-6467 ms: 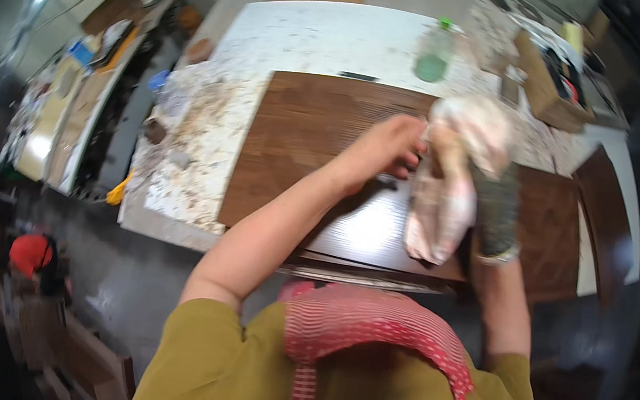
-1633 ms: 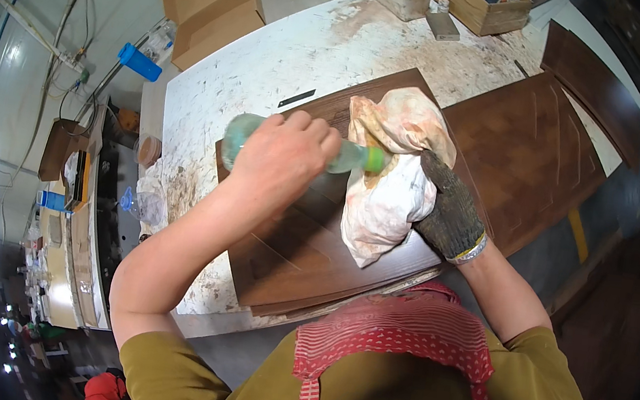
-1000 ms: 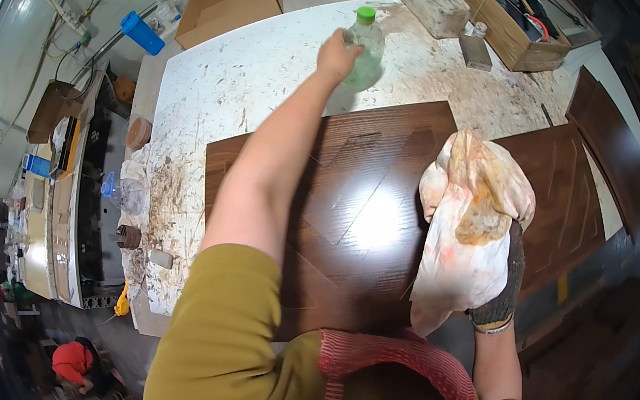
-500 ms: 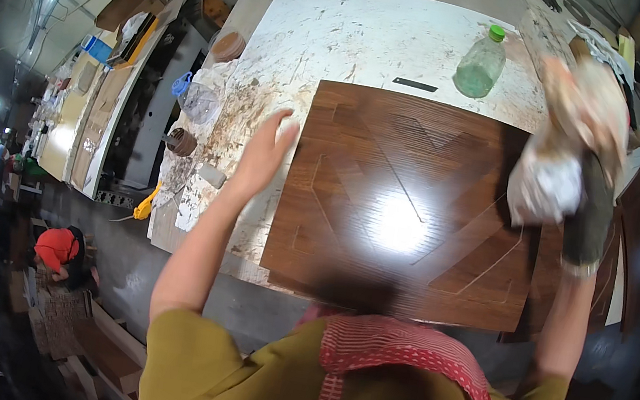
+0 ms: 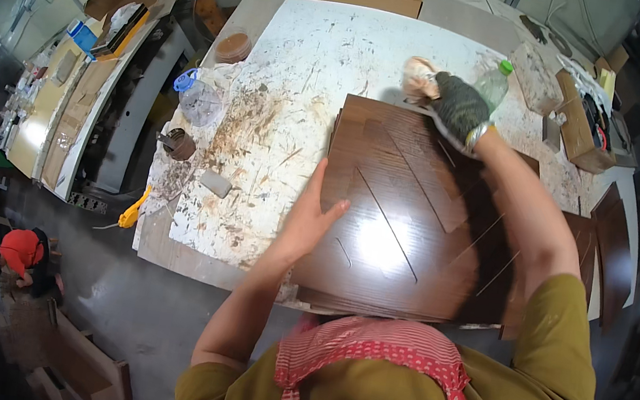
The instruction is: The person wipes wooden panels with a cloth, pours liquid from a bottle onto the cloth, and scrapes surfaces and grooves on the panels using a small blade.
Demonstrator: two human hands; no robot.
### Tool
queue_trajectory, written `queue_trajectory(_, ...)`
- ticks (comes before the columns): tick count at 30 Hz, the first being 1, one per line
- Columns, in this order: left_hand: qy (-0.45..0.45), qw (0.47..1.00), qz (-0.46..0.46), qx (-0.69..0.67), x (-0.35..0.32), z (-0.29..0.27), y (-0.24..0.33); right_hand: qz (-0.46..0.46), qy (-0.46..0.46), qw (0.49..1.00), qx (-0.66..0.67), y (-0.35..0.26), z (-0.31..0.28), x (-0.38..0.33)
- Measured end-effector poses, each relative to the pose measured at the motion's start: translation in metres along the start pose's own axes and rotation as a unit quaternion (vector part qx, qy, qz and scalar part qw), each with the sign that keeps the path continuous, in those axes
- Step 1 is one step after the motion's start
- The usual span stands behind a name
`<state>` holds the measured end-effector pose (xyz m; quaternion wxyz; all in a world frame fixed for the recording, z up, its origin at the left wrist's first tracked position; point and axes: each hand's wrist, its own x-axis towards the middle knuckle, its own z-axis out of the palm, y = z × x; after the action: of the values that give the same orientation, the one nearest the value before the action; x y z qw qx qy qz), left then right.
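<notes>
Dark wood panel (image 5: 406, 228) lay at frame centre on the stained worktable (image 5: 315, 60). Left hand (image 5: 309, 219) pressed flat, fingers spread, on its left edge; gloved right hand (image 5: 458, 105) closed around a rag (image 5: 420, 79) at upper edge. Best wiped firmly along the grain, panel braced.

Left hand (image 5: 308, 216) bare, open, fingers spread, palm down, arm half bent; right hand (image 5: 457, 106) gloved, fist closed, arm extended forward.

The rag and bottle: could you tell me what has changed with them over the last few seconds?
The left hand set the green-capped bottle at the table's far side and now lies flat on the dark wood panel. The gloved right hand carried the rag to the panel's far edge. The panel stayed.
</notes>
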<state>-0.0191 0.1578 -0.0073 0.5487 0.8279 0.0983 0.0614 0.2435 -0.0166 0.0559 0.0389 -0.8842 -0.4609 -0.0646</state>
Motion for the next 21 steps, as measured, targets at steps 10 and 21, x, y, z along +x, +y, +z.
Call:
queue_trajectory(10, -0.004, 0.998, -0.044, -0.042, 0.001, -0.002, 0.002, 0.093, 0.023, 0.945, 0.314, -0.06, -0.033, 0.012)
queue_trajectory(21, -0.009, 0.998, -0.032, -0.054, -0.006, 0.001, 0.0, -0.076, -0.075, 0.979, 0.175, -0.136, 0.024, 0.025)
